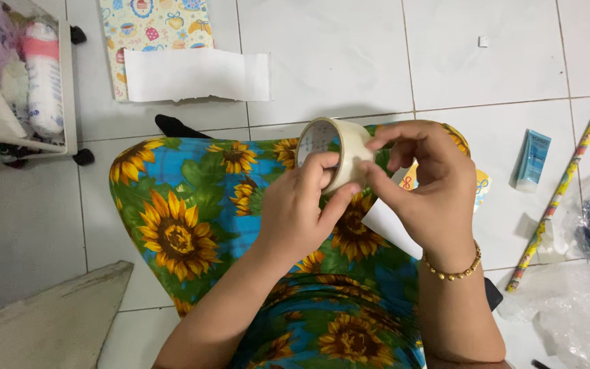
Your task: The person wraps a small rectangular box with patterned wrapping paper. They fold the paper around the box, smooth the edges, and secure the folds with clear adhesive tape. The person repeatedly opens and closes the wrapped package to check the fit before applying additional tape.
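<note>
Gripping a tape roll (329, 152) at frame centre, over my sunflower-print lap.
My left hand (295, 212) clasps it; my right hand (425, 191) pinches its edge.

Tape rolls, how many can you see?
1: the tape roll sits between the left hand and right hand, above the lap. Others may be hidden.
</note>
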